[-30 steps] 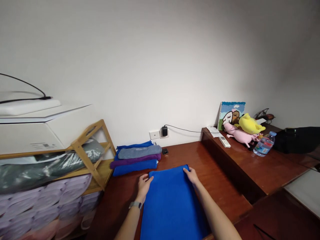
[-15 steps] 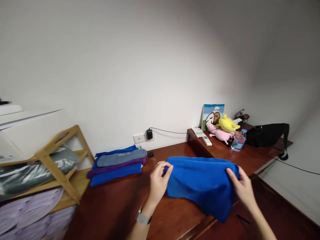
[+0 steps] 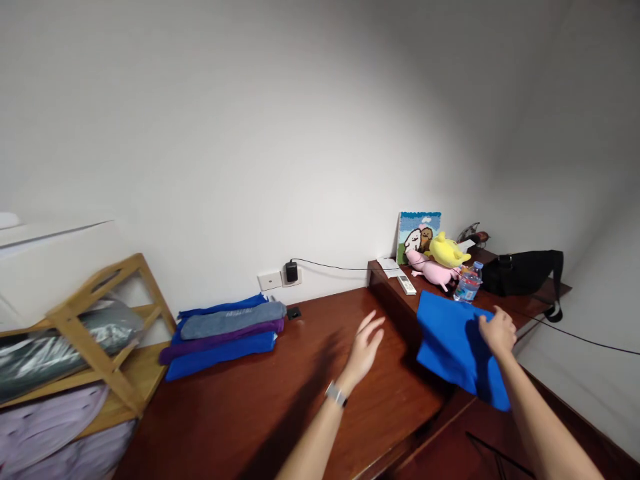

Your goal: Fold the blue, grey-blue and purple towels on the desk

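My right hand (image 3: 499,331) grips a blue cloth (image 3: 457,343) near its right part, fingers bent over the fabric. The cloth hangs in front of the raised shelf's edge, at the right of the table. Left of it, my left hand (image 3: 366,343) is raised over the brown table (image 3: 300,373), fingers apart and nothing in them. A watch (image 3: 336,394) is on the left wrist. Folded cloths in blue, grey (image 3: 233,320) and purple (image 3: 225,339) lie side by side at the table's back left.
On the raised shelf are a remote (image 3: 407,285), pink (image 3: 434,272) and yellow (image 3: 449,252) plush toys, a picture, a water bottle (image 3: 469,283) and a black bag (image 3: 525,272). A wooden rack (image 3: 100,333) stands left. A charger cable crosses the wall.
My left hand has let go of the blue cloth and opened. My right hand has moved up a little with the cloth, which has swung to the right. The view has shifted slightly.
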Demonstrator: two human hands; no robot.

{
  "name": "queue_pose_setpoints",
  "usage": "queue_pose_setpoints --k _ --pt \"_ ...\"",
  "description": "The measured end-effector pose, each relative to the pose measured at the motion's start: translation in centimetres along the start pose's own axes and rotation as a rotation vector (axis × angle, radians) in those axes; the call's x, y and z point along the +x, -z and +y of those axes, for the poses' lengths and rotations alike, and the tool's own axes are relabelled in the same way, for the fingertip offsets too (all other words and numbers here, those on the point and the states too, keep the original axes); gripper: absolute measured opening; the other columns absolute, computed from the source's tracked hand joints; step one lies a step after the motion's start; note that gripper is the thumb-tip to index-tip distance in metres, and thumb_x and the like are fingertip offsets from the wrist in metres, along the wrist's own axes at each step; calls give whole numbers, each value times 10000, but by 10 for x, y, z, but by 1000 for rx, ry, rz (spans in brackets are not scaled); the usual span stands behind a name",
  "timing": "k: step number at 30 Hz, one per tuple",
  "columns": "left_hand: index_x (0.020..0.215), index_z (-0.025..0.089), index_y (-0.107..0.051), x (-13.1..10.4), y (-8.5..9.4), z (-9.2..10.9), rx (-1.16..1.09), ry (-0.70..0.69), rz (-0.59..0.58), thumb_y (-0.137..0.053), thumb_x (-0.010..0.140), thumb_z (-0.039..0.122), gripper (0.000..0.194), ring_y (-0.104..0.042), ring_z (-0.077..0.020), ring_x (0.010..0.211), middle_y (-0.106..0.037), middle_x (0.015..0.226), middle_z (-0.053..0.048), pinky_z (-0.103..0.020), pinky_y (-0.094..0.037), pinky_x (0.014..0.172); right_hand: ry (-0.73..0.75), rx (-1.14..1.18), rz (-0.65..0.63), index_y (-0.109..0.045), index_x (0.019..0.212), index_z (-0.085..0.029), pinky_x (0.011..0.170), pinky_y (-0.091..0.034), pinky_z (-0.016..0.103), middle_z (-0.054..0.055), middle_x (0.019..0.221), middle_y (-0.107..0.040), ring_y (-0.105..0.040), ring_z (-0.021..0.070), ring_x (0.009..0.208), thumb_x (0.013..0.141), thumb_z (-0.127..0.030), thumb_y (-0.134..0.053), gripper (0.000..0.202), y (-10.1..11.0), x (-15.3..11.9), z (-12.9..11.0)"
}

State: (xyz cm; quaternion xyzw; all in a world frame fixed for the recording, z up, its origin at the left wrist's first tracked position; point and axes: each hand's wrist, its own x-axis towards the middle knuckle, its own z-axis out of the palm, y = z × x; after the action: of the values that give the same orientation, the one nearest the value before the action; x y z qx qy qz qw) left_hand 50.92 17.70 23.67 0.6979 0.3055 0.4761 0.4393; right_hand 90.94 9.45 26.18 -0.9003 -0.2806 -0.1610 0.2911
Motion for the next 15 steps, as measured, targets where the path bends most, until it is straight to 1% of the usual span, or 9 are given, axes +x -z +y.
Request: queue_pose_setpoints --k 1,3,5,6,8,9,11,13,15 --pt "1184 292 -780 -33 21 -31 76 50 58 -585 955 521 378 -533 -284 1471 -594 1572 -113 -516 -372 1268 95 -21 -43 -666 1368 -135 1017 -508 498 233 1449 -606 -619 386 1263 970 -424 -427 547 -13 -18 3" --pt "1061 292 -811 -96 71 -89 253 154 214 -578 928 517 351 -614 -313 1376 -689 1447 -121 -569 -417 1231 328 -47 -153 -726 1274 -207 1084 -477 478 158 1475 -607 -603 353 1303 988 -457 -391 506 -33 -50 8" --pt "981 286 -819 -149 129 -132 412 208 356 -553 903 495 348 -669 -319 1288 -756 1312 -120 -570 -477 1184 435 -55 -232 -738 1245 -223 1110 -468 467 139 1428 -652 -618 340 1293 995 -500 -353 536 -47 -69 16" --pt "965 286 -818 -171 159 -146 482 217 412 -541 891 480 346 -685 -315 1257 -769 1277 -113 -557 -504 1164 450 -54 -255 -731 1258 -216 1115 -467 469 145 1399 -673 -628 343 1281 993 -519 -333 566 -53 -71 20" --pt "943 286 -812 -205 219 -161 619 227 476 -526 862 461 346 -711 -302 1206 -785 1230 -101 -524 -547 1124 447 -41 -296 -718 1270 -201 1121 -469 476 162 1360 -700 -645 354 1267 977 -550 -301 617 -64 -64 28" --pt "941 283 -808 -217 248 -164 692 236 504 -511 852 452 353 -719 -295 1189 -789 1218 -98 -507 -562 1110 441 -31 -322 -714 1267 -202 1123 -470 478 167 1351 -707 -651 359 1266 963 -564 -297 630 -70 -56 32" --pt "941 269 -796 -233 299 -165 860 281 531 -469 835 427 379 -738 -283 1152 -797 1189 -103 -475 -587 1077 421 -2 -370 -713 1245 -222 1128 -468 480 166 1345 -714 -654 362 1276 922 -578 -314 625 -81 -35 37" --pt "943 250 -782 -240 340 -163 1001 338 529 -434 818 393 396 -755 -281 1112 -804 1152 -116 -459 -603 1046 392 36 -401 -724 1181 -242 1130 -464 483 167 1313 -730 -661 367 1274 869 -580 -351 591 -90 -15 40" --pt "959 240 -769 -239 369 -162 1076 372 510 -421 817 359 394 -760 -283 1093 -808 1126 -120 -455 -604 1037 359 84 -430 -737 1075 -247 1109 -473 489 191 1235 -754 -685 387 1229 807 -576 -405 539 -94 -1 38"
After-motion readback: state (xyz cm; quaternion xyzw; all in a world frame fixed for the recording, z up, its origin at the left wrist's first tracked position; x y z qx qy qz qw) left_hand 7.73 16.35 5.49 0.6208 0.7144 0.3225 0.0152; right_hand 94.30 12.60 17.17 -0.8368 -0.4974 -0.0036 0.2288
